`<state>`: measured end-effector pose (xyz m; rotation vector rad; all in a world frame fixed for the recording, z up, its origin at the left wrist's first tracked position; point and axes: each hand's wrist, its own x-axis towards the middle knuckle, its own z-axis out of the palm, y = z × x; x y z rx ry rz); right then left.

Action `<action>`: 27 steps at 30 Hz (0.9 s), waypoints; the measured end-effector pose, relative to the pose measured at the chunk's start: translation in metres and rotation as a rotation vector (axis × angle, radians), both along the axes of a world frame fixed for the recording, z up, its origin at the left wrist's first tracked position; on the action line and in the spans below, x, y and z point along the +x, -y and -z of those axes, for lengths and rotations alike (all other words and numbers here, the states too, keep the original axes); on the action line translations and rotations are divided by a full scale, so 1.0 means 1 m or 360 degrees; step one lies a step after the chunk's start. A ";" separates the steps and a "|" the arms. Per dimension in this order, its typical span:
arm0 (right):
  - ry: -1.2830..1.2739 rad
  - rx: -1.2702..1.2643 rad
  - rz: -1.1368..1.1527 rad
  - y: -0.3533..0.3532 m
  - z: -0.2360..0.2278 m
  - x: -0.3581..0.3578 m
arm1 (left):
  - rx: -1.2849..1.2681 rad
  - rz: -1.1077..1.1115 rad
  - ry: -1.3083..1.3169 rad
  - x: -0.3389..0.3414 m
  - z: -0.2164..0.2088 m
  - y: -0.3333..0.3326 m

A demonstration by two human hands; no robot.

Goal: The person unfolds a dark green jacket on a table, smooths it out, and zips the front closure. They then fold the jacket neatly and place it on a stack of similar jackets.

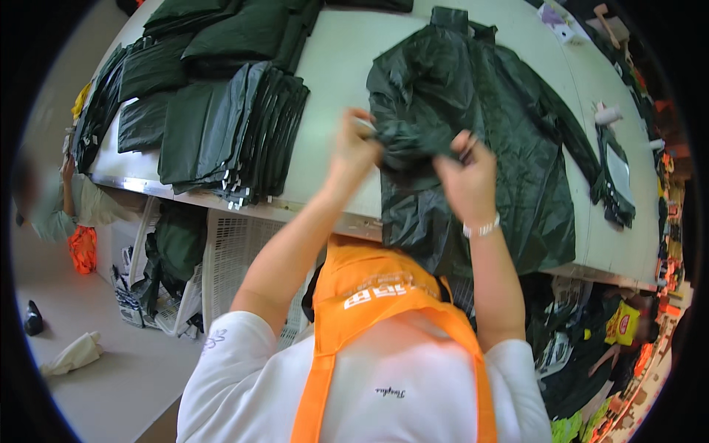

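A dark green, shiny rain jacket lies spread on the pale table, collar at the far side, one sleeve stretched to the right. Its other sleeve is bunched up over the jacket's front, between my hands. My left hand, smeared by motion, is closed on the left end of this bunched sleeve. From the right, my right hand pinches the same fabric, wrist bent inward. A small dark thing shows by its fingers, too blurred to make out.
Folded dark green garments are stacked at the left of the table. White plastic crates stand under its near edge. Thread cones and a dark piece with a white sheet lie at right. Another person is far left.
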<state>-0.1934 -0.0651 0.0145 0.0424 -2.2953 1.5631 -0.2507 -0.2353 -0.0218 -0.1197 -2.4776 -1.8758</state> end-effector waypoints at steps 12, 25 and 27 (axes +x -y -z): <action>-0.0046 -0.0282 0.0153 0.005 0.007 0.011 | 0.0554 0.0638 -0.0163 0.059 -0.030 -0.017; -0.0104 -0.0006 0.0212 0.023 0.019 0.028 | 0.0332 0.0597 -0.0283 0.062 -0.020 -0.010; -0.0112 0.0125 0.0267 0.014 0.006 0.033 | 0.0008 0.0255 -0.0502 0.050 -0.007 0.004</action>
